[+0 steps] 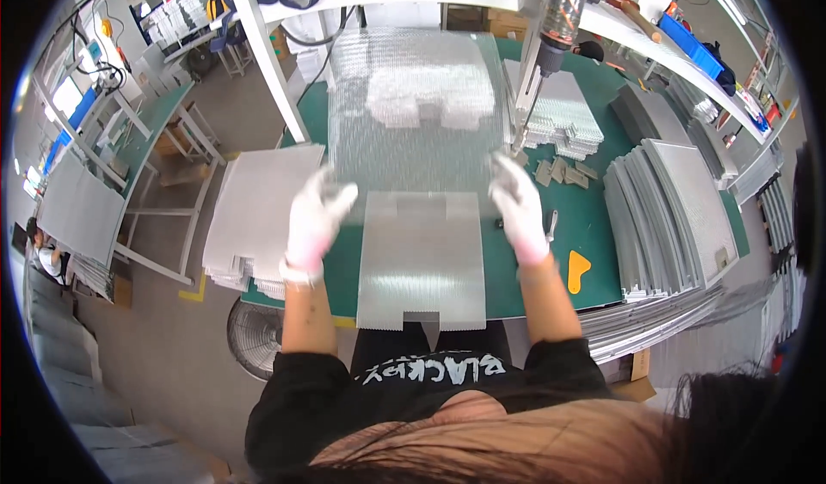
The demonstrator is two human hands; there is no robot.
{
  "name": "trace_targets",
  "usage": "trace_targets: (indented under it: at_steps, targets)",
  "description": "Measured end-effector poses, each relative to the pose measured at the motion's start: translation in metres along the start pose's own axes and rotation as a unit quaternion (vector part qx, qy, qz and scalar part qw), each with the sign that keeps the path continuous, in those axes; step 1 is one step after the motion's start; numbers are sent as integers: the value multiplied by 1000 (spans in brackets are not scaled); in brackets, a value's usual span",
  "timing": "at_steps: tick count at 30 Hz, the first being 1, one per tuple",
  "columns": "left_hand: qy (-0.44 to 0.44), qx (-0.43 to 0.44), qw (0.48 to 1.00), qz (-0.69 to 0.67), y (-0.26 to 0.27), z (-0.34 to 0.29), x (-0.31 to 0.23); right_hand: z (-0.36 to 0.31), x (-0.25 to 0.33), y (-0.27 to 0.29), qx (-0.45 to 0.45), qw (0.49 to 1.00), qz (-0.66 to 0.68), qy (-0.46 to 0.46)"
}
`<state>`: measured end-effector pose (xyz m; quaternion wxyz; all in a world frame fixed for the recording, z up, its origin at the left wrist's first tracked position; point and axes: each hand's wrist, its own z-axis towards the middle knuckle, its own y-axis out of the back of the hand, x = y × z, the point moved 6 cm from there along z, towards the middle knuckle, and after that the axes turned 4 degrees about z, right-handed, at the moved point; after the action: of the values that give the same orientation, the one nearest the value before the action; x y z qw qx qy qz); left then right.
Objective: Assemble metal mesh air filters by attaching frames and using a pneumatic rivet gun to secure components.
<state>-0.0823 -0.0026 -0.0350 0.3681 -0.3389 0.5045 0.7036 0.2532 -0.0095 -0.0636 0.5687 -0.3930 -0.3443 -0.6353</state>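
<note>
A large see-through ribbed plastic sheet (413, 161) lies across the far half of the green table, with a whitish patch showing through it. Closer to my body is a smaller translucent grey panel (422, 265) with a notch in its near edge. My left hand (317, 217), in a white glove, hovers by the sheet's near left corner, thumb and fingers apart. At the sheet's right edge, my gloved right hand (520, 204) has its fingers spread and slightly blurred. I see nothing held in either hand; whether the right fingertips touch the sheet, I cannot tell.
Notched panels are stacked at the left (262, 200) and back right (564, 110). Tilted panels (662, 217) stand at the right. Small grey offcuts (564, 172) and a yellow flat tool (578, 271) lie right of my hand. A power driver (564, 19) hangs above.
</note>
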Motion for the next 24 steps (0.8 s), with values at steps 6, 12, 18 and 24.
trace_targets:
  at_steps: [6, 12, 18, 24]
  targets:
    - [63, 68, 982, 166, -35, -139, 64, -157, 1, -3, 40, 953, -286, -92]
    - [21, 120, 968, 219, -44, -165, 85, -184, -18, 3, 20, 944, -301, -134]
    - [20, 134, 957, 256, -51, -164, 99, -190, -30, -2, 32, 933, -346, -98]
    - [22, 129, 946, 297, -54, -167, 113, -200, -50, -10, 50, 916, -384, -104]
